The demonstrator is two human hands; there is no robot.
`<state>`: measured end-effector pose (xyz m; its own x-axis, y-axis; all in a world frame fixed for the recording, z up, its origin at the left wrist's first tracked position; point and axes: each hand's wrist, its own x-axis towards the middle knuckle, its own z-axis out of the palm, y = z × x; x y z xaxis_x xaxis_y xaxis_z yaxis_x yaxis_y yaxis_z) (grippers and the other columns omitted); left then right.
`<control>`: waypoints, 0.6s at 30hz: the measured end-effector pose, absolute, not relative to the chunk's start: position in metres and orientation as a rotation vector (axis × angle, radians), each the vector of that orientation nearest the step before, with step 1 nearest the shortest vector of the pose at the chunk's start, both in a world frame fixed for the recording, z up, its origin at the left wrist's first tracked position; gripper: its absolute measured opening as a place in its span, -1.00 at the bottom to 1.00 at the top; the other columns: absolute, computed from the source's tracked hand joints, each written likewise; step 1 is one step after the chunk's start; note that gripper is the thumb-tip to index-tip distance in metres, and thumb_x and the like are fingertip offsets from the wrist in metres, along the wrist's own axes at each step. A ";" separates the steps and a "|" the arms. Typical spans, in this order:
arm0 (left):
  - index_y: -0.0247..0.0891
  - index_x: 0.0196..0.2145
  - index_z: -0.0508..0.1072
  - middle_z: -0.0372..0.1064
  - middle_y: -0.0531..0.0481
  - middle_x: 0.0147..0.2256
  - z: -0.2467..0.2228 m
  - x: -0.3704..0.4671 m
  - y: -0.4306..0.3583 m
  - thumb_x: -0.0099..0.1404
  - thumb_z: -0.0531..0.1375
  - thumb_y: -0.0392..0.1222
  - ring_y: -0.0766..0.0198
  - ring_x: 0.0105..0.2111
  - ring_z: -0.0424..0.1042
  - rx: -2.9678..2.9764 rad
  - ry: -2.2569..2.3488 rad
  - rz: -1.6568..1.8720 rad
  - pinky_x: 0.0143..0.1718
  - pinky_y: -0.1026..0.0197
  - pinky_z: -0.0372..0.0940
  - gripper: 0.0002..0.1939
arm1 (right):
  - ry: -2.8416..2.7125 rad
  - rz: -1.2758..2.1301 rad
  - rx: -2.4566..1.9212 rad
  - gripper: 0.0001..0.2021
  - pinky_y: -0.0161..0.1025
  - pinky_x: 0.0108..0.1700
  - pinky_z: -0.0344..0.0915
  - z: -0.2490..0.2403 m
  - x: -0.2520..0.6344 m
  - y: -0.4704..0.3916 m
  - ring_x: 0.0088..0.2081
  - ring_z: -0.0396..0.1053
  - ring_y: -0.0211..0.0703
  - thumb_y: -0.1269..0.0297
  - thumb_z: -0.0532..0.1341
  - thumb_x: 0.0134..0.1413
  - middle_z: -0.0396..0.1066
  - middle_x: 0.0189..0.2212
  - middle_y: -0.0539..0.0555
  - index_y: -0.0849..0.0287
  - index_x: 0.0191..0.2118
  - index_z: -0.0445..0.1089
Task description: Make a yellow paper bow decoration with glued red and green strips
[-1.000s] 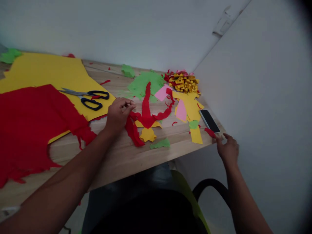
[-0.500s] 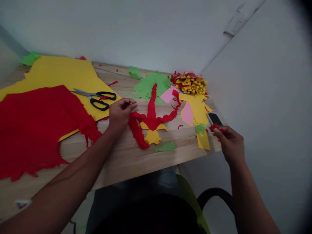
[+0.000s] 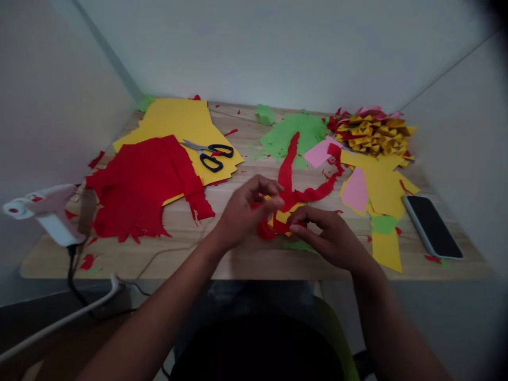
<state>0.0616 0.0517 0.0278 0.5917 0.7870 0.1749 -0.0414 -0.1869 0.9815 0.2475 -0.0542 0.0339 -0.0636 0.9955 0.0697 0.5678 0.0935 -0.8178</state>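
My right hand [image 3: 325,238] pinches a small piece of red crepe paper [image 3: 281,227] over the middle of the table. Just left of it, my left hand [image 3: 252,211] hovers with curled fingers and thumb apart, and I see nothing between them. Beneath and behind both hands lies a red paper strip figure with long arms [image 3: 286,177], one upright and one curving right. A yellow paper piece [image 3: 283,216] shows partly between the hands; the rest is hidden. A green scrap [image 3: 301,246] lies under my right hand.
At left are a large red crepe sheet [image 3: 137,180], yellow card [image 3: 178,116], scissors [image 3: 212,152] and a glue gun [image 3: 51,211] with its cord at the table edge. Toward the right are green paper [image 3: 296,132], a folded-paper bundle [image 3: 373,132], yellow cutouts [image 3: 384,180] and a phone [image 3: 432,226].
My right hand has come in from the right edge to the middle with the red piece. My left hand has shifted beside it. The view has turned left, bringing the glue gun in.
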 end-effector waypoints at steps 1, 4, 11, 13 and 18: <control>-0.16 -0.23 0.46 0.51 -0.07 -0.09 0.029 0.059 0.044 0.22 0.31 0.04 0.18 -0.09 0.49 1.665 0.622 0.727 -0.04 0.13 0.38 -0.73 | -1.677 0.832 -1.543 -0.77 -0.31 -0.31 0.25 0.033 0.247 -0.057 -0.39 0.35 -0.25 0.12 0.20 0.27 0.45 -0.43 -0.01 0.14 -0.34 0.41; -0.13 -0.21 0.56 0.57 -0.02 -0.15 0.026 0.057 0.033 0.19 0.34 -0.08 0.18 -0.13 0.52 1.755 0.642 0.528 -0.04 0.14 0.38 -0.80 | -1.544 0.795 -1.578 -0.79 -0.31 -0.33 0.23 0.029 0.248 -0.065 -0.41 0.33 -0.25 0.13 0.23 0.24 0.43 -0.45 -0.02 0.14 -0.35 0.41; -0.20 -0.28 0.58 0.56 -0.02 -0.33 -0.008 0.073 0.047 0.18 0.32 -0.05 0.24 -0.38 0.49 1.676 0.887 0.721 -0.34 0.20 0.37 -0.80 | -1.278 0.652 -1.815 -0.72 -0.27 -0.35 0.19 0.003 0.246 -0.066 -0.46 0.35 -0.21 0.05 0.18 0.22 0.44 -0.51 0.00 0.14 -0.39 0.40; -0.19 -0.26 0.57 0.56 -0.02 -0.32 -0.014 0.076 0.049 0.22 0.29 -0.09 0.23 -0.37 0.50 1.770 0.970 0.733 -0.31 0.18 0.37 -0.83 | -1.268 0.549 -1.966 -0.73 -0.26 -0.38 0.15 -0.005 0.245 -0.062 -0.49 0.34 -0.20 0.07 0.17 0.21 0.45 -0.54 0.00 0.14 -0.39 0.41; -0.15 -0.19 0.54 0.56 0.00 -0.39 -0.017 0.077 0.048 0.26 0.24 -0.17 0.18 -0.39 0.49 2.238 1.150 0.585 -0.14 0.01 0.29 -0.84 | -1.344 0.385 -2.231 -0.73 -0.26 -0.42 0.05 -0.017 0.241 -0.054 -0.49 0.38 -0.13 0.05 0.17 0.21 0.51 -0.50 0.06 0.11 -0.38 0.44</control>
<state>0.0774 0.0481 -0.0167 0.5389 0.8327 0.1270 0.5930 -0.4821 0.6449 0.2414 -0.0543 -0.0167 0.4715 0.8817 0.0168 0.7392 -0.3848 -0.5527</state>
